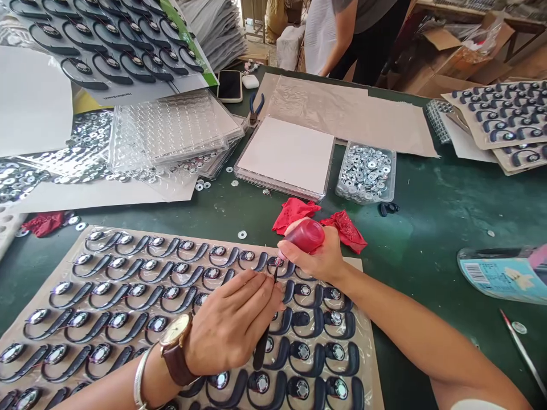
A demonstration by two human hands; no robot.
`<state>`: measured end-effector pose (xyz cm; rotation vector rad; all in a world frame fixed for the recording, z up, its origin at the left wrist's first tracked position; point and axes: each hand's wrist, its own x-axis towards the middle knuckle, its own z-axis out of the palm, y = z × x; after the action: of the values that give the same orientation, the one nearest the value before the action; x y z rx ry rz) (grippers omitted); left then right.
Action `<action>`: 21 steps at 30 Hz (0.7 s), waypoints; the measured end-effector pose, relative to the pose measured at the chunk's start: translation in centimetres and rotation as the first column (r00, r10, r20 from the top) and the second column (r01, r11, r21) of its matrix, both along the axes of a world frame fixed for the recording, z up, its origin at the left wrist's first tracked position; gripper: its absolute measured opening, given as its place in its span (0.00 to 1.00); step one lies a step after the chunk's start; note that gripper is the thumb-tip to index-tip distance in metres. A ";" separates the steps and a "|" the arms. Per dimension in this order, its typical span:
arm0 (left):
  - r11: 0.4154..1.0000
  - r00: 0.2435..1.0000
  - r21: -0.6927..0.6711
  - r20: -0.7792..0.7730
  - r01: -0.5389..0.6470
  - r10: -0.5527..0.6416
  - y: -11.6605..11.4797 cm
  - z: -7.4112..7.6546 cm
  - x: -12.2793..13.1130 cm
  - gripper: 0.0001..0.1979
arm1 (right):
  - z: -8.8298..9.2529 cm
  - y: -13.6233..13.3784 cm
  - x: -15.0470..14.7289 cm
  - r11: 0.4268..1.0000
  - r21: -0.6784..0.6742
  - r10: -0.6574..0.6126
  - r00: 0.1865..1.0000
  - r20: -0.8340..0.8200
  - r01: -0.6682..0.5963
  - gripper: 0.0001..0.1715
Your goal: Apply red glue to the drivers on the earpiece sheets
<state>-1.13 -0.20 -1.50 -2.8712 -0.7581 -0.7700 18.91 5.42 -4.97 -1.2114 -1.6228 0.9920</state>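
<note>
My left hand, wearing a watch, is closed around black tweezers; their tip points at a small round part in the upper rows. In my right hand is a red squeeze bottle, tilted with its nozzle down at that same part. Both hands are over a brown cardboard sheet under clear film. Rows of black curved ear-hook pieces with round silvery speaker parts and thin wires lie on it. My palm and fingers hide some of the middle pieces.
Red cloths lie just beyond the bottle. Farther back are a clear box of metal washers, a stack with white card, pliers and a phone. Another tray leans at left. A person stands behind the table.
</note>
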 end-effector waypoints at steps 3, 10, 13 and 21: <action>1.000 1.000 -0.016 -0.005 -0.004 0.004 0.0 -0.1 -0.1 0.12 | 0.0 0.0 0.0 0.999 -0.005 -0.036 0.999 0.013 0.036 0.18; 0.999 1.000 -0.031 -0.008 -0.010 0.010 -0.1 -0.3 -0.2 0.12 | -0.2 0.0 0.1 0.998 0.031 -0.057 0.997 0.052 0.056 0.19; 0.999 1.000 -0.035 -0.007 -0.005 0.005 0.0 -0.1 -0.2 0.12 | -0.2 0.0 0.1 0.999 0.026 -0.044 0.997 0.070 0.043 0.19; 0.998 1.000 -0.055 0.021 -0.003 0.004 0.0 0.0 0.0 0.11 | -0.1 -0.1 0.1 0.989 0.102 -0.117 0.990 0.080 0.109 0.19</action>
<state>-1.18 -0.18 -1.53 -2.9140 -0.7989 -0.7931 19.00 5.33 -5.10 -1.2795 -1.6303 0.7906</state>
